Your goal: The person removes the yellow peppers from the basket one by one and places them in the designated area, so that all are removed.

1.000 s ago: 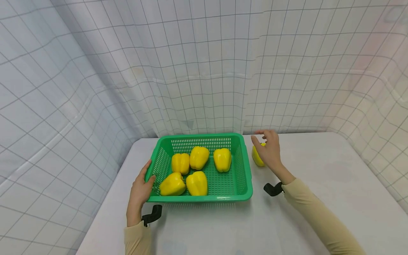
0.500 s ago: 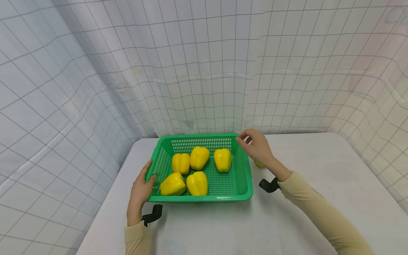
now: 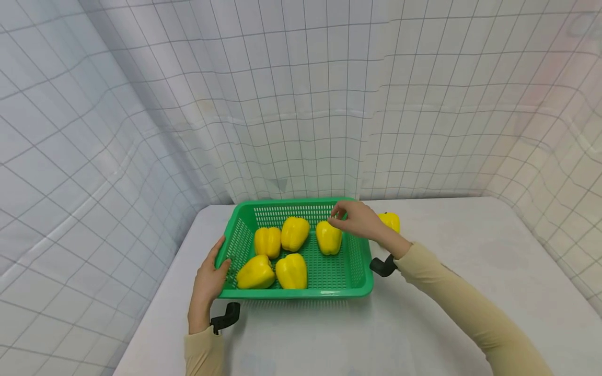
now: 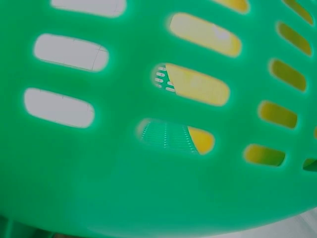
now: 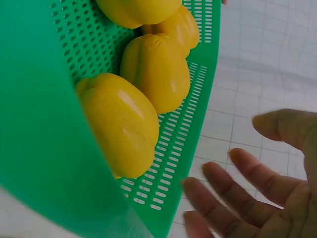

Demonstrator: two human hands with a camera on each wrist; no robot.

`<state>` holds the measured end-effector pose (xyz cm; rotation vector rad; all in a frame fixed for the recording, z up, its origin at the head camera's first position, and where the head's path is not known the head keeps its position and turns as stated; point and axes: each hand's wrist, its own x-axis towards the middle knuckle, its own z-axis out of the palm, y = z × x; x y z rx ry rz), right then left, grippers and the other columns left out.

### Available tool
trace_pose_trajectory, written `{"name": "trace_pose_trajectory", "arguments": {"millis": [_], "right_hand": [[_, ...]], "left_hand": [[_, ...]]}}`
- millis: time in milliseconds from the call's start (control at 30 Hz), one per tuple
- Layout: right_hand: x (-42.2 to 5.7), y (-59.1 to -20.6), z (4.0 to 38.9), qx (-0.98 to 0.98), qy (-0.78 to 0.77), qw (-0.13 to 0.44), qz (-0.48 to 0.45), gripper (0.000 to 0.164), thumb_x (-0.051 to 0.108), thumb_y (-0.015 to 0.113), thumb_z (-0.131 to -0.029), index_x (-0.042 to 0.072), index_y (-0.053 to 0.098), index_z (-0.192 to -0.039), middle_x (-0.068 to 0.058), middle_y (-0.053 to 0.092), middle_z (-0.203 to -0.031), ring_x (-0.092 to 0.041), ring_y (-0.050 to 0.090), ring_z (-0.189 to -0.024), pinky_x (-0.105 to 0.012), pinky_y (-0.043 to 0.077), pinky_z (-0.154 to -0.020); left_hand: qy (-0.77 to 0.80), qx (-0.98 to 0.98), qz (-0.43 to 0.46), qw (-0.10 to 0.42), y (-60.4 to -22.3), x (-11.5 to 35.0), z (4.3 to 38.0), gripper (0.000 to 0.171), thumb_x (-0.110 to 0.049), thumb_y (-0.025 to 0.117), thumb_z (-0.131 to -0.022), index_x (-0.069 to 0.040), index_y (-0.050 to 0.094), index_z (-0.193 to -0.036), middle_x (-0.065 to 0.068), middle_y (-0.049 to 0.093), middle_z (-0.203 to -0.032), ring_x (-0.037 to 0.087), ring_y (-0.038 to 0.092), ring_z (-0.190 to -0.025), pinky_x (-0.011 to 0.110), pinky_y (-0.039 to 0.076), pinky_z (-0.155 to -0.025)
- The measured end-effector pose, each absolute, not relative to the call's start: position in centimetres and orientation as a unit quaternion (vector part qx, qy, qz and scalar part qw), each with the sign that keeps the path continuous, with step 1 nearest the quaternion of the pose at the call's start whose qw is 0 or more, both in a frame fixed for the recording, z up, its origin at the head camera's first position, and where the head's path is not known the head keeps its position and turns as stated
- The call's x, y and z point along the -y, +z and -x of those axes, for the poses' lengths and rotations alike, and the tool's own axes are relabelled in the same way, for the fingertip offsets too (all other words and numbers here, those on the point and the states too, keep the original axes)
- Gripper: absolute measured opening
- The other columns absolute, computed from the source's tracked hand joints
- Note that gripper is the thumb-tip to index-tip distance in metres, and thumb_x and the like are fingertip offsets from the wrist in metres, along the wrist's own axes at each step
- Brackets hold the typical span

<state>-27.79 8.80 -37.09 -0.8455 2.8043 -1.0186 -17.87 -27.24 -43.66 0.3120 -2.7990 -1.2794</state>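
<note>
A green plastic basket point(image 3: 301, 294) with slotted walls holds several yellow bell peppers point(image 3: 291, 271). At its left end my left hand point(image 3: 209, 279) grips the rim, thumb on top and fingers along the outside. The left wrist view is filled by the basket's wall point(image 4: 99, 173), peppers showing through the slots. My right hand point(image 3: 359, 220) hovers over the right end of the basket, beside the rightmost pepper point(image 3: 329, 239). In the right wrist view, that hand point(image 5: 267, 198) has its fingers loosely bent and apart, holding nothing.
One more yellow bell pepper point(image 3: 391, 221) lies on the white table point(image 3: 451, 235) just right of the basket, partly behind my right wrist. White grid-patterned curtains point(image 3: 301, 104) hang behind the table and at both sides.
My right hand has moved left, from over the pepper outside the basket to above the basket's right end. The left hand, basket and peppers have stayed put.
</note>
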Motion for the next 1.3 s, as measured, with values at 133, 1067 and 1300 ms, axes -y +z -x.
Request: {"name": "trace_pose_trajectory", "arguments": {"millis": [133, 1067, 1300], "right_hand": [[-8.3, -37.1, 28.2, -0.911, -0.280, 0.076, 0.293, 0.038, 0.031, 0.062, -0.091, 0.001, 0.061, -0.113, -0.014, 0.063, -0.105, -0.025, 0.060, -0.089, -0.037, 0.049, -0.074], [-4.7, -40.0, 31.0, -0.946, -0.200, 0.203, 0.153, 0.097, 0.051, 0.070, -0.080, -0.012, 0.028, -0.142, -0.027, 0.043, -0.137, -0.036, 0.045, -0.123, -0.045, 0.039, -0.097], [-4.3, -40.4, 31.1, -0.951, -0.182, 0.205, 0.144, 0.099, 0.051, 0.070, -0.080, -0.012, 0.025, -0.142, -0.029, 0.044, -0.135, -0.037, 0.045, -0.122, -0.046, 0.040, -0.097]], "left_hand": [[-0.415, 0.904, -0.097, 0.024, -43.7, 27.2, 17.9, 0.059, -0.019, 0.044, -0.100, -0.023, 0.019, -0.153, 0.023, 0.029, -0.148, 0.036, 0.048, -0.097, 0.037, 0.037, -0.068], [-0.413, 0.905, -0.094, 0.036, -43.7, 27.3, 17.9, 0.059, -0.018, 0.045, -0.100, -0.023, 0.020, -0.153, 0.022, 0.031, -0.148, 0.037, 0.048, -0.102, 0.041, 0.038, -0.073], [-0.412, 0.906, -0.094, 0.033, -43.6, 27.3, 17.9, 0.059, -0.018, 0.045, -0.100, -0.023, 0.020, -0.153, 0.022, 0.030, -0.148, 0.037, 0.048, -0.102, 0.040, 0.038, -0.072]]}}
